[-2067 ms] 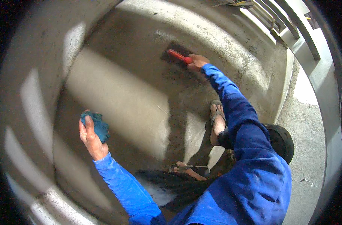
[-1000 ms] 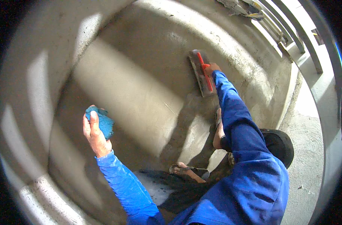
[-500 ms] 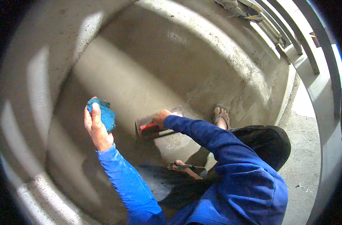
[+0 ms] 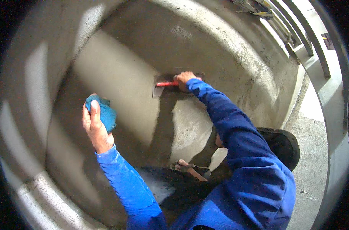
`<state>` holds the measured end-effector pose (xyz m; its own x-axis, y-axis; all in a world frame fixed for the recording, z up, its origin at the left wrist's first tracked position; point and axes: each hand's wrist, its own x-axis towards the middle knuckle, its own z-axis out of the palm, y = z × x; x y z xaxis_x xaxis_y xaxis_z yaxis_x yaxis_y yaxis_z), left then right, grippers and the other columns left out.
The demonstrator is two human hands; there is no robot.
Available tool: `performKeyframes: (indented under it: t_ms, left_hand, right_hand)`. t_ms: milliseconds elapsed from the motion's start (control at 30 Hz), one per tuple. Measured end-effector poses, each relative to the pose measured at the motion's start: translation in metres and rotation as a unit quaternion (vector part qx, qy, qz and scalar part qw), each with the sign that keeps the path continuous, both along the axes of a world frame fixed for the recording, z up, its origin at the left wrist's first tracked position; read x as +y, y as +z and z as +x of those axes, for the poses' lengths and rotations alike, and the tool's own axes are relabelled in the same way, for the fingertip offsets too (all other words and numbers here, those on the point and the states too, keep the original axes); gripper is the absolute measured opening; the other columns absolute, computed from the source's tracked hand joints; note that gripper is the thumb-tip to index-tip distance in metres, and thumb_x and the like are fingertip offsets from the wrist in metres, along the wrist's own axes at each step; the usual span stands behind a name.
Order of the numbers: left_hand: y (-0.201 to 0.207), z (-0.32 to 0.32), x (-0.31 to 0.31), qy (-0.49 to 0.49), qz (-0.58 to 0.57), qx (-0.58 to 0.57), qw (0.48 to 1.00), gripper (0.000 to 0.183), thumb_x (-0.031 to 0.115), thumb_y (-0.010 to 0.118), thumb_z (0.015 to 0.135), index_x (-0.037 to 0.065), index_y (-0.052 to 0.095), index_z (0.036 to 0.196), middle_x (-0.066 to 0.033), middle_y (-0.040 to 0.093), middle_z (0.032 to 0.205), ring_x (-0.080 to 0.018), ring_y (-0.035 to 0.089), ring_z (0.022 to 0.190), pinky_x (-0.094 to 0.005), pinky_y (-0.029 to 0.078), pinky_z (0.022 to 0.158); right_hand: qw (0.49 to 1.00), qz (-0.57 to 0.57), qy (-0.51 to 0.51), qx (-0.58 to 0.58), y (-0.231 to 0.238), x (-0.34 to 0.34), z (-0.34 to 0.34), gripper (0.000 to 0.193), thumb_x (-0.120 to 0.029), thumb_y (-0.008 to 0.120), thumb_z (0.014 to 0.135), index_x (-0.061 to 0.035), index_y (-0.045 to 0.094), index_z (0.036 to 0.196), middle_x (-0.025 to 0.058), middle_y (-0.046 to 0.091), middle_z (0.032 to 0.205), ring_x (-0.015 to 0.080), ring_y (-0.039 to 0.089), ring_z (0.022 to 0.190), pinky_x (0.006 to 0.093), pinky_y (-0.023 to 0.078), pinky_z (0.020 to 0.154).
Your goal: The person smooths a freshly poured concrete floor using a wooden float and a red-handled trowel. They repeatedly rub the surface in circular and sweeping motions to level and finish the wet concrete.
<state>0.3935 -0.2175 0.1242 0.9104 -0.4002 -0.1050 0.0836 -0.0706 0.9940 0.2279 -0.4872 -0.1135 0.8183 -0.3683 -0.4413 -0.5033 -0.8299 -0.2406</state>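
My left hand point(image 4: 96, 126) is closed around a blue sponge point(image 4: 106, 115), held up over the grey cement floor point(image 4: 121, 65). Farther off and to the right, my right hand point(image 4: 185, 79) grips the red handle of a plastering trowel point(image 4: 158, 92). The trowel's flat rectangular blade appears to lie against the cement surface, partly covered by the hand and its shadow. Some fingers of both hands are hidden.
My sandalled foot point(image 4: 188, 168) stands on the cement below the trowel. A wall point(image 4: 36, 99) rises along the left. Metal bars point(image 4: 316, 46) run down the right side, with crumpled scraps point(image 4: 255, 8) near their top. Rougher concrete point(image 4: 310, 153) lies at the right.
My right hand has pushed the trowel away from my body and slightly to the right. The left hand with the sponge stays almost where it was.
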Motion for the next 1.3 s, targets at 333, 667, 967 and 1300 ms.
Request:
performKeyframes:
  t_ms: [333,667,967,1300]
  left_hand:
    - [-0.006,0.0,-0.019,-0.026,-0.06,0.02,0.998,0.037,0.035,0.068,0.088,0.007,0.061,0.11,-0.0031,0.06,0.096,-0.0139,0.057,0.084,-0.0303,0.049,0.073]
    - [-0.005,0.01,0.001,0.006,-0.012,0.021,1.0,0.04,0.036,0.067,0.089,0.006,0.061,0.115,-0.0037,0.06,0.102,-0.0133,0.057,0.091,-0.0295,0.048,0.078]
    - [-0.008,0.011,-0.011,0.015,-0.016,0.059,0.998,0.042,0.038,0.069,0.087,0.005,0.06,0.112,-0.0045,0.06,0.102,-0.014,0.057,0.092,-0.0295,0.049,0.078]
    - [0.002,0.004,0.002,0.002,0.005,0.021,1.0,0.043,0.038,0.065,0.09,0.006,0.06,0.117,-0.0051,0.06,0.105,-0.0149,0.057,0.09,-0.0307,0.049,0.075]
  right_hand:
    - [0.978,0.057,-0.195,-0.046,0.015,0.001,-0.079,0.047,-0.024,0.075,0.069,-0.0174,0.063,0.114,0.0148,0.069,0.103,0.0335,0.066,0.095,0.044,0.053,0.082]
    - [0.863,0.094,-0.496,-0.009,-0.049,-0.096,-0.063,0.055,-0.053,0.059,0.082,-0.0052,0.069,0.108,0.0171,0.067,0.111,0.0363,0.064,0.103,0.0451,0.05,0.086]
    - [0.992,0.125,0.006,0.018,-0.015,0.181,0.085,0.028,-0.024,0.064,0.079,-0.0101,0.07,0.103,0.0126,0.07,0.099,0.0303,0.069,0.092,0.0429,0.056,0.074]
    - [0.974,0.198,0.047,-0.099,-0.013,0.233,-0.015,0.024,-0.025,0.058,0.083,-0.0033,0.062,0.09,0.0182,0.068,0.08,0.0389,0.068,0.074,0.0496,0.054,0.063]
